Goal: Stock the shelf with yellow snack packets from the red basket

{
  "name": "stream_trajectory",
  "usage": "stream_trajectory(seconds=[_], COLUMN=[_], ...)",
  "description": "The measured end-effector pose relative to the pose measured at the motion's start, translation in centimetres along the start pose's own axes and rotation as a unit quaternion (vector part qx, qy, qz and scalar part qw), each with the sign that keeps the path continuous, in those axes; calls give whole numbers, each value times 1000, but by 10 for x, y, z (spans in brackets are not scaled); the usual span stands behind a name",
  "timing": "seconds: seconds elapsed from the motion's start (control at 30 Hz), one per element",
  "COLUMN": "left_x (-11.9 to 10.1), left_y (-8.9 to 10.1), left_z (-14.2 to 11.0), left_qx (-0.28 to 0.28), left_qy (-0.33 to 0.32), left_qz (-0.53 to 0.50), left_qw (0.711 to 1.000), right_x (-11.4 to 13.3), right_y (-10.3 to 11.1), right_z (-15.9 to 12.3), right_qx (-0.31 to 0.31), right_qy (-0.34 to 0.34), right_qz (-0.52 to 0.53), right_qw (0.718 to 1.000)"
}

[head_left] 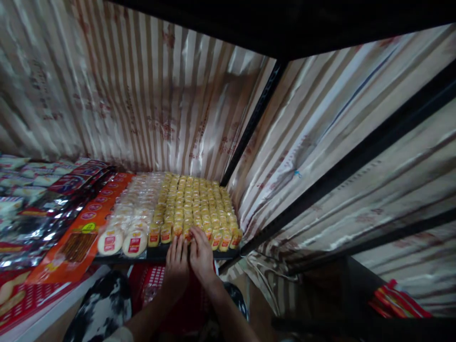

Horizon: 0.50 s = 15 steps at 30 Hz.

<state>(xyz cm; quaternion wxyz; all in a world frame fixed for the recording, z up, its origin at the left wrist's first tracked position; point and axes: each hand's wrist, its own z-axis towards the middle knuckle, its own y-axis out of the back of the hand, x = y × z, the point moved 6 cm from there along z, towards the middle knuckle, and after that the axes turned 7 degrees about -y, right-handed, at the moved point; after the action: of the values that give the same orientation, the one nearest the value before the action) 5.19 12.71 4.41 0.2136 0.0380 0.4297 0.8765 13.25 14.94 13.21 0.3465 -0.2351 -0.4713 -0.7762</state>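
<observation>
Small yellow wrapped snack cakes (199,199) stand in close rows on the shelf, with red labels on the front ones. My left hand (177,261) reaches to the front row, its fingers stretched out and their tips against the packets. Just beside it, my right hand (202,256) bends its fingers onto a front-row yellow packet (187,231) between the two hands. The fingertips partly cover that packet, and its lower part is hard to make out. Left of the yellow rows are round white wrapped crackers (134,243) in two columns.
Orange snack bags (83,237) and dark shiny bags (53,204) lie farther left. Below the shelf edge is a red basket (153,275), between my knees. Black rack posts (256,118) and a slanting bar (320,175) bound the right. Striped sheeting (160,95) hangs behind.
</observation>
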Motion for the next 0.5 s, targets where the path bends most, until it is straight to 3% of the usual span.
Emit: stream_trajectory(seconds=[0.23,0.37,0.5], left_x=[0,0,1], left_y=[-2,-3,0], left_z=[1,2,4], left_qx=[-7,-5,-15], left_qy=[5,1,-10], left_qz=[-5,4,-3], left_qw=[1000,1000,1000], right_x=[9,6,5], right_y=[-32,-53,-60], right_z=[59,79,85], right_qx=[105,176,229], right_qy=[58,37,0], right_qz=[-130,-201,-245], right_qw=[984,963,942])
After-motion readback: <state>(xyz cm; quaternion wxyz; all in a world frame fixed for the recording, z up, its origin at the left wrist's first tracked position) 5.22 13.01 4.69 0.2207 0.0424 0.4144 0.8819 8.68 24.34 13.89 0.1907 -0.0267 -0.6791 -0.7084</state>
